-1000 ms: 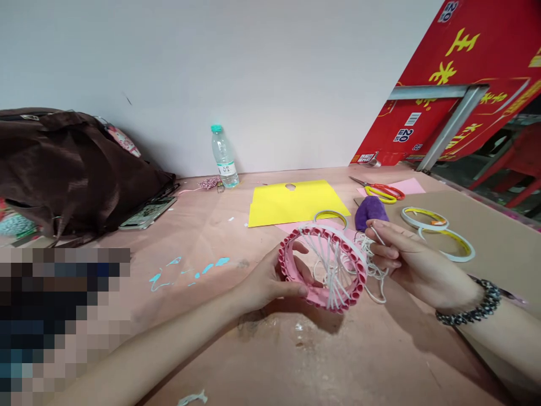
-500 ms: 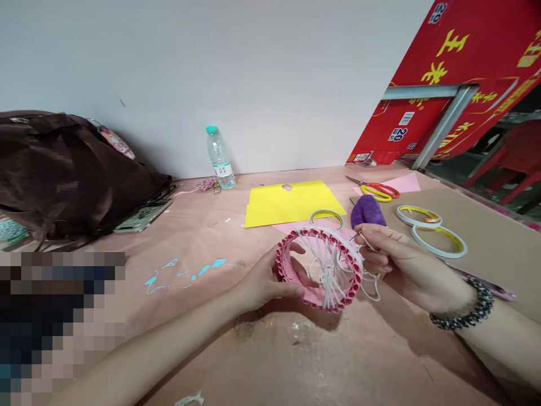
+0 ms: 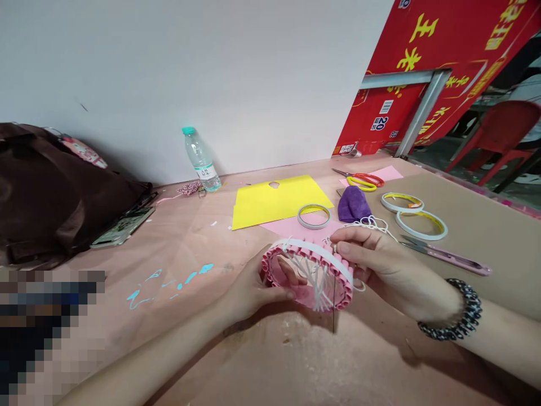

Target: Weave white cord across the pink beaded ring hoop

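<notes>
My left hand [image 3: 256,285] grips the left side of a pink paper ring [image 3: 304,293], thumb along its near edge and fingers inside. Short rolled pink tubes line the ring, a white band [image 3: 315,248] runs round it, and white strings [image 3: 315,285] cross its opening. At the ring's right side, my right hand [image 3: 367,259] pinches the top end of a long thin needle [image 3: 333,316], which points straight down past the rim. Whether it passes through a tube I cannot tell. Loose white yarn [image 3: 376,224] trails behind the right hand.
Behind the ring are yellow paper [image 3: 279,203], a tape roll [image 3: 314,216] and a purple pouch-like piece [image 3: 354,204]. Red-yellow scissors [image 3: 366,181], two more tape rolls [image 3: 422,224] and pink snips [image 3: 452,258] lie right. A bottle [image 3: 202,160] and dark bag [image 3: 63,192] stand left.
The ring has tilted, its banded outer side turning into view. My right hand has moved in to the rim, and the needle now points down there. The view has shifted slightly right.
</notes>
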The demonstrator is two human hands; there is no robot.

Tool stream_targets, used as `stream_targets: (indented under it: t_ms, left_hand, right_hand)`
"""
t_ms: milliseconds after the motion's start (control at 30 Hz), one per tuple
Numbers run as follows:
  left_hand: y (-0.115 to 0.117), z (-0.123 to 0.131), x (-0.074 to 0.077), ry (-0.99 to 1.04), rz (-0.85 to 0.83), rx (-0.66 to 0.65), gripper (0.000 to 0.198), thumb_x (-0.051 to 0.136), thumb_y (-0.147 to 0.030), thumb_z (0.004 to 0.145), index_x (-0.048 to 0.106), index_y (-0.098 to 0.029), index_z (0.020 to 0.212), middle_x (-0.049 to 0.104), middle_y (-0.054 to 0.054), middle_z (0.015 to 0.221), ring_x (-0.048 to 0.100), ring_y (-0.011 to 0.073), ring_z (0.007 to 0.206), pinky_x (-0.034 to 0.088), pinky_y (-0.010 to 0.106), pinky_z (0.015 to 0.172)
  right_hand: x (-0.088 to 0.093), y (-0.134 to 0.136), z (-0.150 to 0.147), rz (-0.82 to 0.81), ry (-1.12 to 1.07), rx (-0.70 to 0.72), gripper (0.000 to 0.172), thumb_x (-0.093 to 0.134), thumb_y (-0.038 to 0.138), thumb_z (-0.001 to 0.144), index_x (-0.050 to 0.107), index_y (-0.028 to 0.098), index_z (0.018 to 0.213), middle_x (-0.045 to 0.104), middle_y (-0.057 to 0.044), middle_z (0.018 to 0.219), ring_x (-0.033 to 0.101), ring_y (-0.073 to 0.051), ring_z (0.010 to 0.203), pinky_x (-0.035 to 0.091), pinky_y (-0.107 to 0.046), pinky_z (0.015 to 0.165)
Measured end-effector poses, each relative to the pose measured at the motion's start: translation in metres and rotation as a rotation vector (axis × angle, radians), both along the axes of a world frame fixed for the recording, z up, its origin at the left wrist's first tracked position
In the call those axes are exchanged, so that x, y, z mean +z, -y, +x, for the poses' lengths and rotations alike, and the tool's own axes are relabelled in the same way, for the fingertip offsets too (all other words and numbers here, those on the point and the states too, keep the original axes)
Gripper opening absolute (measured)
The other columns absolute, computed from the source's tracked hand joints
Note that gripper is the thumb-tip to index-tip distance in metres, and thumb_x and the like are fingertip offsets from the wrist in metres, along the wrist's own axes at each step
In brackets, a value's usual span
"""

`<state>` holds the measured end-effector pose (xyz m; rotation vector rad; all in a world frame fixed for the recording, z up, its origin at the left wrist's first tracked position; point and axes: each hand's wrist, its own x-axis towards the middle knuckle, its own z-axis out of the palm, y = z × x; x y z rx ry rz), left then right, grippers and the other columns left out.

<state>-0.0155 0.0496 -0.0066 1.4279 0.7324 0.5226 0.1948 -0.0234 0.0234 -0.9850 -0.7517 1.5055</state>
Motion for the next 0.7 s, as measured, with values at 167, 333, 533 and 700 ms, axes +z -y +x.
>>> stream_targets:
  t_ms: [167, 333, 533, 700]
  left_hand:
    - [-0.001, 0.000, -0.001, -0.024, -0.052, 0.007, 0.037, 0.078, -0.016, 0.062, 0.061, -0.015, 0.095, 0.072, 0.009, 0.093, 0.067, 0.0222, 0.084, 0.053, 0.032, 0.075]
    - [-0.002, -0.001, -0.005, 0.017, -0.058, 0.042, 0.039, 0.079, -0.016, 0.060, 0.060, -0.014, 0.095, 0.072, 0.009, 0.093, 0.067, 0.0226, 0.083, 0.053, 0.034, 0.076]
    - [0.000, 0.000, -0.005, 0.016, -0.035, 0.063, 0.037, 0.077, -0.018, 0.061, 0.063, -0.013, 0.095, 0.071, 0.010, 0.092, 0.066, 0.0252, 0.084, 0.052, 0.035, 0.075]
    - [0.004, -0.001, -0.007, 0.025, 0.058, 0.227, 0.034, 0.077, -0.021, 0.057, 0.063, -0.018, 0.088, 0.070, 0.003, 0.078, 0.064, 0.0213, 0.074, 0.050, 0.030, 0.066]
  right_hand:
    - [0.000, 0.002, -0.002, 0.031, -0.019, 0.040, 0.016, 0.080, 0.028, 0.067, 0.069, 0.019, 0.074, 0.064, 0.002, 0.067, 0.052, -0.005, 0.053, 0.040, -0.016, 0.048]
    - [0.003, 0.005, -0.005, 0.081, 0.055, 0.038, 0.017, 0.069, 0.034, 0.078, 0.069, 0.017, 0.080, 0.061, 0.001, 0.069, 0.049, -0.005, 0.057, 0.039, -0.016, 0.050]
    - [-0.002, 0.011, -0.005, 0.297, 0.205, 0.089, 0.030, 0.077, 0.023, 0.071, 0.064, 0.026, 0.097, 0.062, 0.002, 0.095, 0.058, -0.010, 0.083, 0.047, -0.018, 0.071]
    - [-0.005, 0.012, -0.001, 0.359, 0.277, 0.107, 0.028, 0.074, 0.024, 0.075, 0.064, 0.029, 0.100, 0.062, 0.002, 0.097, 0.058, -0.008, 0.083, 0.048, -0.016, 0.072]
